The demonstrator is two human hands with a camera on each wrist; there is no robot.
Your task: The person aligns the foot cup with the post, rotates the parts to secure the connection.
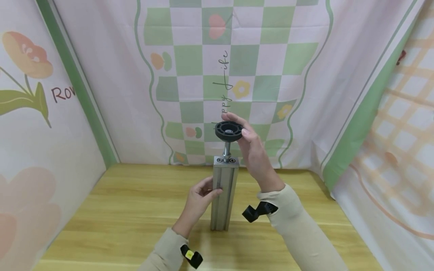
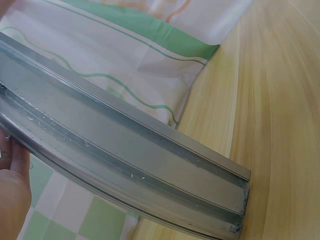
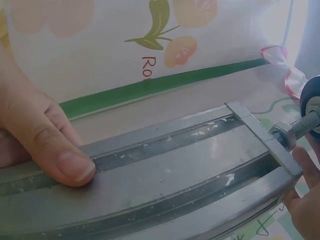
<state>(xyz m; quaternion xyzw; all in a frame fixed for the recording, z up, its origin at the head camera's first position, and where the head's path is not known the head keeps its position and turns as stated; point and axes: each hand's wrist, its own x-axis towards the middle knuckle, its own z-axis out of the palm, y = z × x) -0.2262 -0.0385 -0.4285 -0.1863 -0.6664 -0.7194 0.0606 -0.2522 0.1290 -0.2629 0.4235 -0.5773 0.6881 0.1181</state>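
An aluminium profile (image 1: 223, 195) stands upright on the wooden table in the head view. Its top end plate (image 1: 226, 162) has two screws and a threaded stem (image 1: 227, 148) that carries a round black levelling foot (image 1: 219, 134), face up. My left hand (image 1: 200, 197) grips the profile's side partway up, thumb across the front. At the top, my right hand (image 1: 255, 156) holds the foot's rim, thumb on the right edge and fingers behind. The right wrist view shows the left thumb (image 3: 75, 167) pressing the grooved profile, with a nut (image 3: 284, 136) where the stem meets the plate.
The wooden table (image 1: 135, 210) lies under the profile. Patterned cloth (image 1: 190, 60) hangs behind it and on both sides. Small pale specks show in the profile's grooves in the wrist views. Each wrist wears a black strap (image 1: 259, 211).
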